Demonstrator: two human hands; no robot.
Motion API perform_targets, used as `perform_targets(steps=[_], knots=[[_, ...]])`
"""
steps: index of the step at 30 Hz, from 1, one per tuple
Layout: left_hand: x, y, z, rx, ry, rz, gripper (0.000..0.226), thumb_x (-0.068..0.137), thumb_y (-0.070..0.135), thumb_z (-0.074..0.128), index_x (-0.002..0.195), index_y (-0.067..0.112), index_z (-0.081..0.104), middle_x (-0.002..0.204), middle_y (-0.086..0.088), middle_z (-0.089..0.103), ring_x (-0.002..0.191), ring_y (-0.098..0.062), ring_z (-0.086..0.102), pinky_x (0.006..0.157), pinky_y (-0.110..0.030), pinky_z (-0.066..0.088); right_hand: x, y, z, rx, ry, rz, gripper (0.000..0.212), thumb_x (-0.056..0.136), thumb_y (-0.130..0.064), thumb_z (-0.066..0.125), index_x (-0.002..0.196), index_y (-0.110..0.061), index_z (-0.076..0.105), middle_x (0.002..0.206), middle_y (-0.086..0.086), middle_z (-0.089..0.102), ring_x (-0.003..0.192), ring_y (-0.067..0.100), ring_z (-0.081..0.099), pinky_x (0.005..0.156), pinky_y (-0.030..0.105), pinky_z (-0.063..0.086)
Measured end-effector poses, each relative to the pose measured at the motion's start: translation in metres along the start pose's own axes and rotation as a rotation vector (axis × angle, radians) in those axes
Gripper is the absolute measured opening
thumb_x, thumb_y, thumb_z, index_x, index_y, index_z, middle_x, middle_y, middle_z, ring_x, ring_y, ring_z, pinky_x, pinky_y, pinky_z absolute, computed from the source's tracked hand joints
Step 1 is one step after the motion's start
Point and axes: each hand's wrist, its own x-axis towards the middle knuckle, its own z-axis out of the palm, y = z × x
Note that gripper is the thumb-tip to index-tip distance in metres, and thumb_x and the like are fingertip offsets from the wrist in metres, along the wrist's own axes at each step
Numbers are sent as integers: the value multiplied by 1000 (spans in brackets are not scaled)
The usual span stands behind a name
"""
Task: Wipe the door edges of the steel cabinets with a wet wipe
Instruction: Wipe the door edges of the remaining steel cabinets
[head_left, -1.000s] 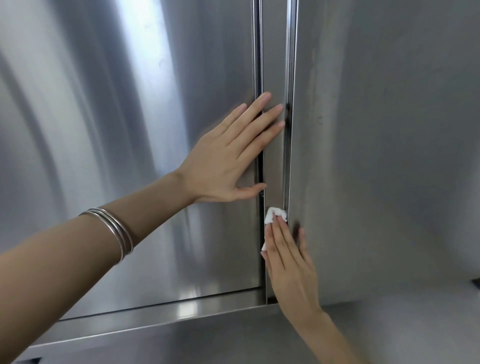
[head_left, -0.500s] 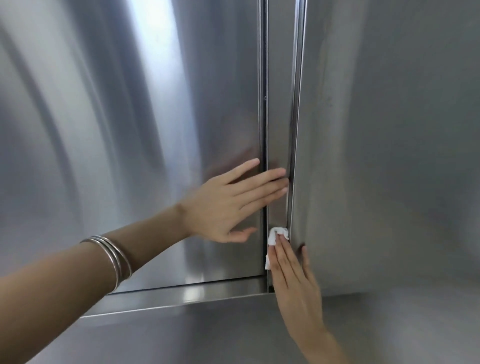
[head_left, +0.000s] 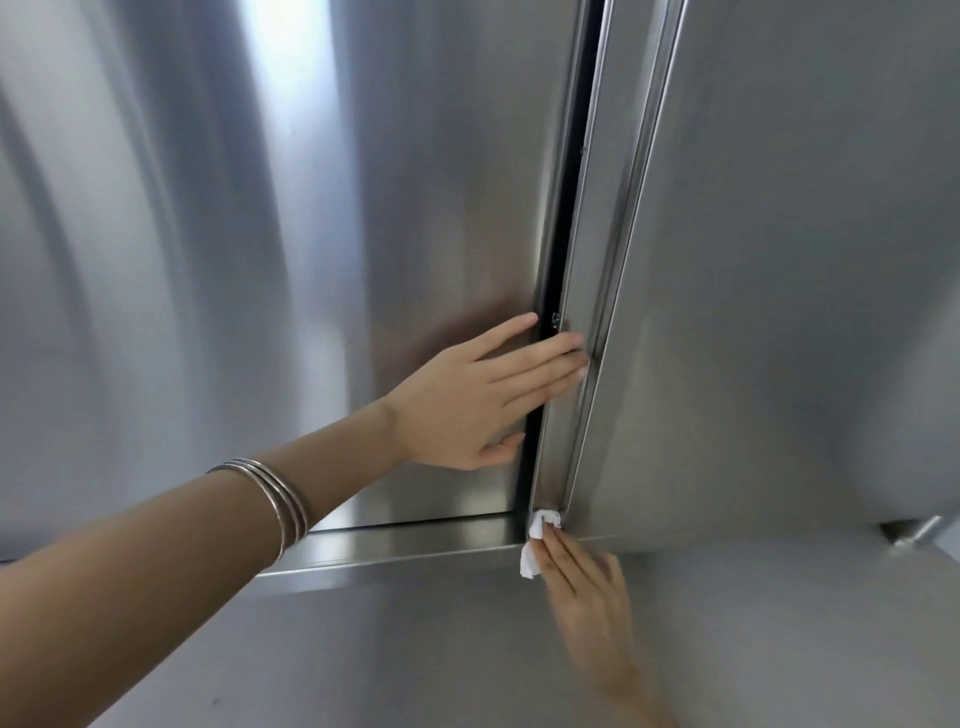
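Note:
Two steel cabinet doors fill the view. The right door (head_left: 779, 260) stands slightly ajar, and its folded inner edge (head_left: 597, 260) runs down the middle beside a dark gap. My left hand (head_left: 467, 400) lies flat and spread on the left door (head_left: 260, 208), its fingertips reaching across the gap onto that edge. My right hand (head_left: 582, 577) presses a small white wet wipe (head_left: 537, 540) with straight fingers against the bottom corner of the right door's edge. Part of the wipe is hidden under the fingers.
A horizontal steel ledge (head_left: 405, 540) runs below the left door, with another steel panel (head_left: 363, 649) beneath it. A small metal fitting (head_left: 914, 535) sticks out at the right, below the right door. Silver bangles (head_left: 270, 499) ring my left forearm.
My right hand has slid the wipe down the door edge to its bottom corner. My left hand has moved lower along the gap. The right door has swung out a little.

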Motion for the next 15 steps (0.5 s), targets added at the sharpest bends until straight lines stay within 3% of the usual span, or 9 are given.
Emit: perform_targets(steps=[5,8,11,15], knots=[[0,2,-8,14,-22,-8,75,81,39,45,146,3,39,151,-11,41,145,-23,30,120,-45,11,11,-5,-9,103,-61,67,25,65,-2,59,83,-11,74,93,-1,73,83,13,56,68,22,39],[-1,6,-10,13,-22,-40,75,79,38,41,145,2,41,150,-12,42,144,-24,30,120,-46,12,29,-10,-24,210,-117,203,30,44,-1,77,67,-19,70,76,-12,69,66,8,51,54,20,42],[-2,8,-14,-13,-12,-46,73,77,37,45,141,2,46,147,-11,47,143,-23,32,119,-47,13,39,-11,-51,292,-197,267,21,52,-8,69,60,-27,64,67,-16,65,59,8,51,49,23,48],[5,4,-24,-50,44,-40,68,78,35,49,138,5,51,144,-10,50,141,-24,36,118,-47,14,47,12,-108,325,-185,327,27,55,0,73,75,-18,72,73,-15,62,65,8,55,59,14,40]])
